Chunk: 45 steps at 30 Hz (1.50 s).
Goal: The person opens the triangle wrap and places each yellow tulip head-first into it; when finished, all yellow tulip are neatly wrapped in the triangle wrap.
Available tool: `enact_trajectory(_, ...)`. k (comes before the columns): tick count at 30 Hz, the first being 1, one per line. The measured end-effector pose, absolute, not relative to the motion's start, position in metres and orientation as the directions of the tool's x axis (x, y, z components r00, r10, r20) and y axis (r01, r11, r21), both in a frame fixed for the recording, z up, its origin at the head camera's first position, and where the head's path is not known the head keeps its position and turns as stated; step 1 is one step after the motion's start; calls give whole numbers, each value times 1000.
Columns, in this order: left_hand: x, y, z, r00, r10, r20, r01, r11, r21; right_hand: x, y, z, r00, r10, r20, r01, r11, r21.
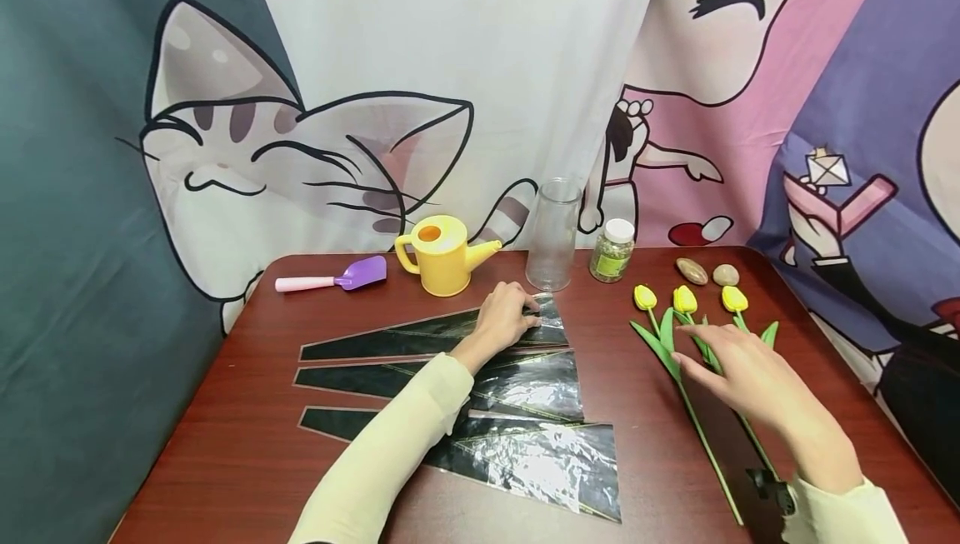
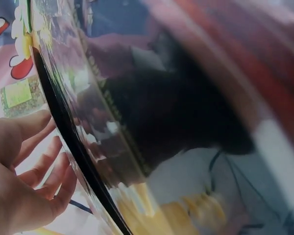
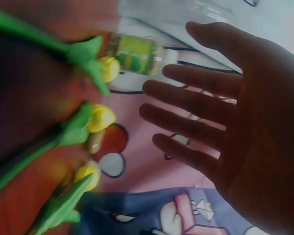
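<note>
Glossy, crinkled plastic wrappers (strongly reflective); smooth wood-look table.

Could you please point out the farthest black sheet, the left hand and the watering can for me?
Farthest black sheet point(image 1: 416, 338): head view, on its left part.
Left hand point(image 1: 504, 316): head view, on the back of the hand.
Watering can point(image 1: 445, 267): head view, on the front of its body.

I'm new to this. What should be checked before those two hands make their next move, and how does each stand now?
1. Right hand free: ok, nothing held.
2. Left hand gripping the farthest dark strip: cannot tell.
3. Clear vase upright: ok.
4. Jar closed: ok, white lid on.
5. Yellow tulips picked up: not ok, all three lie on the table.
</note>
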<state>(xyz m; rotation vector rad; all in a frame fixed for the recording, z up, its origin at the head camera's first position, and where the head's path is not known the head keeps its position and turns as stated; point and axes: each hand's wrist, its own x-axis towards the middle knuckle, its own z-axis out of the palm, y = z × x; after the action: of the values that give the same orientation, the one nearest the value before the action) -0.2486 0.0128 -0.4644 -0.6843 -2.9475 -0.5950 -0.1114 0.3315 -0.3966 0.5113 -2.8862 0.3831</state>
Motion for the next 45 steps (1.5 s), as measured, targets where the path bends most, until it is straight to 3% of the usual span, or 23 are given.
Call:
enact_trajectory(9, -249, 11, -467, -897, 399, 190, 442, 815, 374, -105, 352, -422, -886, -410, 214, -451, 868, -206)
enact_trajectory(19, -249, 12, -463, -859, 444, 257, 511, 783, 355, -110, 372, -433, -683, -640, 353, -676, 736, 27)
enact_trajectory(25, -248, 11, -461, -844, 458, 280, 533, 775, 339, -117, 373, -432, -644, -706, 294, -715, 693, 97)
enact_trajectory(28, -248, 10, -459, -838, 461, 292, 542, 769, 339, -124, 373, -431, -611, -730, 306, -746, 661, 89)
enact_trajectory(31, -248, 8, -457, -835, 457, 305, 544, 767, 341, -132, 373, -433, -586, -741, 328, -782, 624, 12)
enact_trajectory(35, -247, 7, -457, -841, 452, 297, 535, 774, 339, -141, 375, -439, -579, -743, 335, -802, 592, -73)
enact_trajectory(42, -247, 7, -457, -844, 451, 290, 531, 777, 338, -154, 375, -445, -638, -683, 355, -746, 663, -65)
enact_trajectory(45, -248, 7, -457, -843, 451, 293, 532, 777, 336, -159, 374, -446, -633, -686, 359, -750, 658, -66)
